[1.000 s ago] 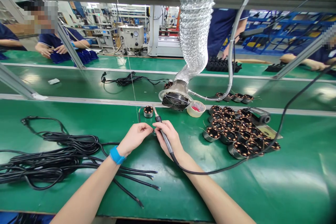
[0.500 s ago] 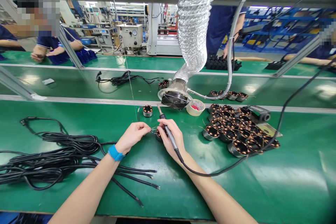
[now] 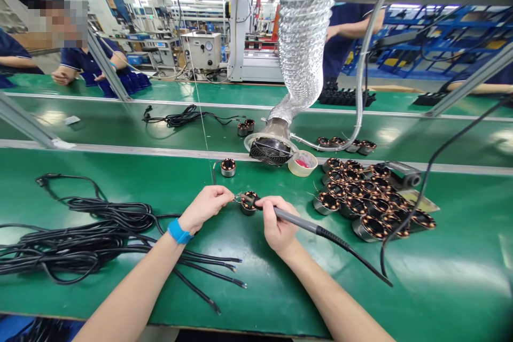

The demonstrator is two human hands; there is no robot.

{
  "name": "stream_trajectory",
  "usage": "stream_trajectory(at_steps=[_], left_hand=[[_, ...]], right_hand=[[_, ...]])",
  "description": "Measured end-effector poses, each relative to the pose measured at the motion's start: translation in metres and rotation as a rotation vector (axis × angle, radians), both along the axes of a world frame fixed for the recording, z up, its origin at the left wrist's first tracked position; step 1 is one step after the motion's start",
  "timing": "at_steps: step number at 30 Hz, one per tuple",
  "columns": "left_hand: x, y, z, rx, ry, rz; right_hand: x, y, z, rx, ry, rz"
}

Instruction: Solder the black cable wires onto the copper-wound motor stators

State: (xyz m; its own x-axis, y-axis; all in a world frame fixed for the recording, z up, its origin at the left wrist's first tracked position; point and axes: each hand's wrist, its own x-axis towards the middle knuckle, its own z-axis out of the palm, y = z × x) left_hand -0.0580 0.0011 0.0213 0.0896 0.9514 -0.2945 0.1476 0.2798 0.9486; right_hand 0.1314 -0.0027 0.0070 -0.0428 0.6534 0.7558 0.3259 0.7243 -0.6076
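My left hand (image 3: 206, 206), with a blue wristband (image 3: 179, 231), pinches thin wire ends (image 3: 237, 198) beside a copper-wound motor stator (image 3: 249, 207). Which wires lie between the fingertips is too small to tell. In my right hand (image 3: 280, 228) is a grey soldering iron (image 3: 298, 219), its tip pointing left over the stator at the wires. Whether the tip touches them I cannot make out. A second stator (image 3: 228, 168) with coloured leads stands just behind. A thin strand (image 3: 202, 117) hangs from above and ends behind my left hand.
Black cables (image 3: 100, 230) lie coiled at left, stripped ends toward the middle. Several stators (image 3: 368, 227) are grouped at right near a tape roll (image 3: 302, 163). A fume hose (image 3: 302, 37) with a fan grille (image 3: 271, 150) hangs ahead. Co-workers (image 3: 94, 61) sit across the bench.
My right hand has swung the soldering iron from pointing up and away to pointing left at the wires, uncovering the stator. My left hand keeps its pinch. The co-worker behind the hose raised an arm.
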Motion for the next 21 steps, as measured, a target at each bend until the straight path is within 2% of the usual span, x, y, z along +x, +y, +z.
stream_trajectory(at_steps=[9, 21], left_hand=[[-0.0014, 0.0012, -0.0037, 0.008, 0.023, 0.008], [-0.0003, 0.0003, -0.0003, 0.019, 0.038, 0.009]], right_hand=[[-0.0003, 0.0007, -0.0007, 0.002, -0.054, 0.032], [-0.0016, -0.0011, 0.0006, -0.014, -0.028, 0.053]])
